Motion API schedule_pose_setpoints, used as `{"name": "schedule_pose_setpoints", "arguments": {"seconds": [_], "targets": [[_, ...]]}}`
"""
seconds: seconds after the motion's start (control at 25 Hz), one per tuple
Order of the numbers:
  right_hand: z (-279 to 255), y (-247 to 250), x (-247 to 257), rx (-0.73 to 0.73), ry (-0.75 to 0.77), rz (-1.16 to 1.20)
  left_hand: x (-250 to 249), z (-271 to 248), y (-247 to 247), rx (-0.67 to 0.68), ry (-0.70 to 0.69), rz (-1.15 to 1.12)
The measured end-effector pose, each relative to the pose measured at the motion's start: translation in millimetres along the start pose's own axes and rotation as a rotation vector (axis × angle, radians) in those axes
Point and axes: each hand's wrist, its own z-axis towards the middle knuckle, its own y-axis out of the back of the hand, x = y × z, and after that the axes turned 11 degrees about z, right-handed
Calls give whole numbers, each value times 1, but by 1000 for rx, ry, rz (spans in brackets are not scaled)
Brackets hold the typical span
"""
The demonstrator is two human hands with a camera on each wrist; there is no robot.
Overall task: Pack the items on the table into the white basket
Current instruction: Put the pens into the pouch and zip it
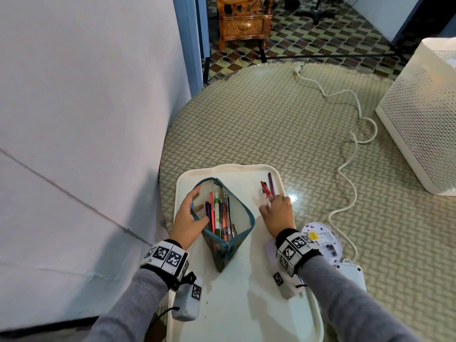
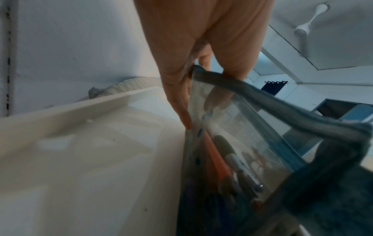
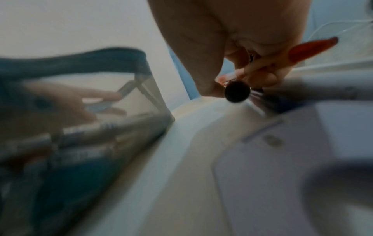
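two hands over cream tray [image 1: 246, 304], left hand [image 1: 187, 219] fingers gripping pencil pouch [image 1: 228, 248] rim, right hand [image 1: 277, 213] fingers pinching red pen [image 1: 266, 190], white cable [image 1: 345, 169] beside

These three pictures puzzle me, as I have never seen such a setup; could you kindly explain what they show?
No machine here: a person wears three cameras. The large picture comes from the head, the other two from each wrist, looking along the fingers. The left hand holds open the rim of a clear, teal-edged pencil pouch full of pens, which lies on a white tray. The right hand pinches a red pen; a purple pen lies beside it. The white basket stands to the right.
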Motion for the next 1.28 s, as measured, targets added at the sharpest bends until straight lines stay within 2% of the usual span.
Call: {"name": "schedule_pose_setpoints", "arguments": {"seconds": [0.08, 0.16, 0.24, 0.32, 0.4, 0.52, 0.6, 0.64, 0.72, 0.8, 0.84, 0.88, 1.0, 1.2, 1.28], "targets": [[-2, 12, 21, -47, 19, 301, -2, -1, 1, 11, -6, -9], [-9, 27, 51, -32, 53, 618, -5, -2, 0, 37, 2, -43], [-18, 36, 79, 82, 78, 843, -9, -3, -2, 102, -11, -51], [-26, 30, 93, 223, 70, 913, -14, -5, -2, 159, -26, -28], [-37, 13, 91, 275, 61, 795, -17, -6, -1, 185, -23, -29], [-52, -9, 74, 327, 83, 446, -16, -7, 1, 171, -23, -43], [-57, -14, 66, 327, 88, 409, -14, -9, 1, 156, -26, -45], [-59, -13, 64, 274, 112, 471, -14, -10, 1, 153, -14, -47], [-54, -7, 58, 62, 190, 614, -15, -12, 0, 154, 7, -73], [-41, 2, 48, -117, 228, 593, -18, -14, -1, 153, 13, -98], [-35, 6, 40, -151, 214, 519, -17, -13, -1, 149, 12, -85], [-28, 9, 30, -143, 183, 414, -17, -13, -2, 143, 7, -60], [-15, 8, 0, 34, 72, 39, -17, -10, -2, 137, 14, -37], [-15, 4, -10, 93, 203, -347, -10, -5, -1, 142, 31, -43], [-13, 3, -9, 75, 196, -395, -10, -5, -1, 147, 38, -48]]}}
